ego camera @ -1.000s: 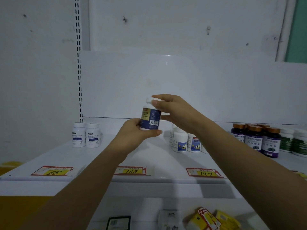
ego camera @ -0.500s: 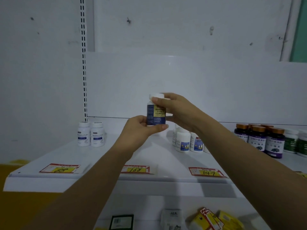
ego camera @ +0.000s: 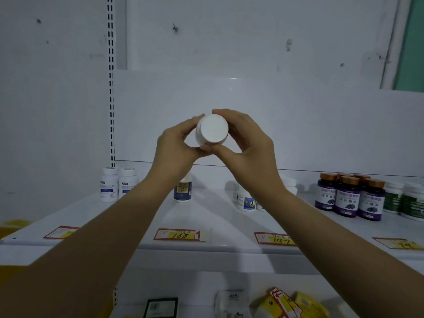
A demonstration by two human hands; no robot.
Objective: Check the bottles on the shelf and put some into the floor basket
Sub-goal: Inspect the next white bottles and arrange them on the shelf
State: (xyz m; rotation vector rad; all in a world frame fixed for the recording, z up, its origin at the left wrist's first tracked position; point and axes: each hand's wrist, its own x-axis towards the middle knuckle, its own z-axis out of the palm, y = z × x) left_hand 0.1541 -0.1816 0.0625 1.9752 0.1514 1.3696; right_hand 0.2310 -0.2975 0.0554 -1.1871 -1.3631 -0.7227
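I hold a white bottle [ego camera: 212, 130] up in front of me above the shelf, its round flat end turned toward the camera so the label is hidden. My left hand [ego camera: 177, 143] grips it from the left, fingers curled round its side. My right hand [ego camera: 246, 140] grips it from the right, thumb under it. On the white shelf [ego camera: 206, 216] below stands a bottle with a dark blue label [ego camera: 182, 188]. No floor basket is in view.
Two white bottles [ego camera: 118, 184] stand at the shelf's left. White bottles [ego camera: 245, 198] sit behind my right forearm. Purple-labelled bottles with brown caps [ego camera: 350, 197] and green-labelled ones [ego camera: 410, 200] crowd the right. Price tags [ego camera: 180, 234] line the front edge; boxes [ego camera: 280, 301] lie below.
The bottle was upright with its blue label facing me; both hands have raised it and tipped it so a flat white end faces the camera. The camera has moved closer.
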